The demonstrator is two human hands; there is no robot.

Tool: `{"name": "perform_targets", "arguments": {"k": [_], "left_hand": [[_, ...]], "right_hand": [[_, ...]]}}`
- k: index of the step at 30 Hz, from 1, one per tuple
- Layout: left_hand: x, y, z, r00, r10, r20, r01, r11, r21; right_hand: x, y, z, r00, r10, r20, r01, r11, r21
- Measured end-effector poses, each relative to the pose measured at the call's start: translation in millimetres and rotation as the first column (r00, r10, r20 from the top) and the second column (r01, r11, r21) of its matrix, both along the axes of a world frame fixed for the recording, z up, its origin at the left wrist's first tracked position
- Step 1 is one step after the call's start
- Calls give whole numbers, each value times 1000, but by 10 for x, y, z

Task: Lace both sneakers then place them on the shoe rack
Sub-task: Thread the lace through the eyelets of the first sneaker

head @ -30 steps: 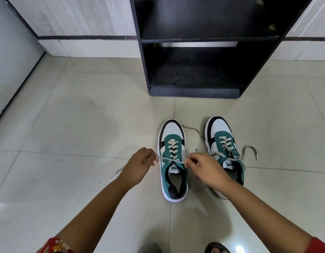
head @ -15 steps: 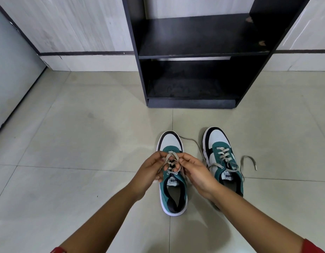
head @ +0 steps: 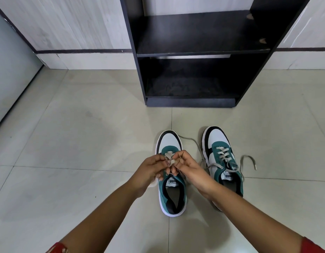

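Note:
Two green, white and black sneakers stand side by side on the floor, toes pointing at the rack. Over the left sneaker point(head: 170, 143) my left hand point(head: 150, 170) and my right hand point(head: 191, 168) meet, both pinching its beige lace point(head: 169, 155) above the tongue. The hands hide most of that shoe's lacing. The right sneaker point(head: 218, 143) is laced, and its loose lace ends point(head: 248, 159) trail on the tiles at either side. The black shoe rack point(head: 191, 103) stands just beyond the shoes with two bare shelves in view.
Pale glossy floor tiles point(head: 76, 143) spread out to the left and right of the shoes. A wall with a dark stripe point(head: 81, 51) runs behind the rack. A grey panel point(head: 10, 73) closes the left side.
My hands came together from a wide pull on the lace ends to a tight pinch over the left sneaker's tongue. The view tilted so the rack shows lower in frame.

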State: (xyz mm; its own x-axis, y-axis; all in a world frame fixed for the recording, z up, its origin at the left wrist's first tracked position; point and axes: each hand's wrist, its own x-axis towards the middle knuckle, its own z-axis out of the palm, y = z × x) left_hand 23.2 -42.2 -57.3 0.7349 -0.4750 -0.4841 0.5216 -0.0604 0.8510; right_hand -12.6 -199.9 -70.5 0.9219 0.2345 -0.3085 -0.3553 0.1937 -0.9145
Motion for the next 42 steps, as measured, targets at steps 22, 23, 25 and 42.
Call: {"name": "perform_targets", "arguments": {"k": [22,23,25,42], "left_hand": [[134,82,-68,-146,-775,615,-271,629,728],[155,61,-73,-143,-787,601,-249,616,748],[165,22,-33,21,-770,638,-161,627,762],[88,17,48,988,62,-144,-32,980,197]], "right_hand": [[166,-10,133,918,-64,-391,65,998,-10],[155,-6,119,914,-80,-397,95,995,19],[138,5,99,915,-115,-387,157,984,79],[-154,38,151,977,-3,211,175,574,-800]]}}
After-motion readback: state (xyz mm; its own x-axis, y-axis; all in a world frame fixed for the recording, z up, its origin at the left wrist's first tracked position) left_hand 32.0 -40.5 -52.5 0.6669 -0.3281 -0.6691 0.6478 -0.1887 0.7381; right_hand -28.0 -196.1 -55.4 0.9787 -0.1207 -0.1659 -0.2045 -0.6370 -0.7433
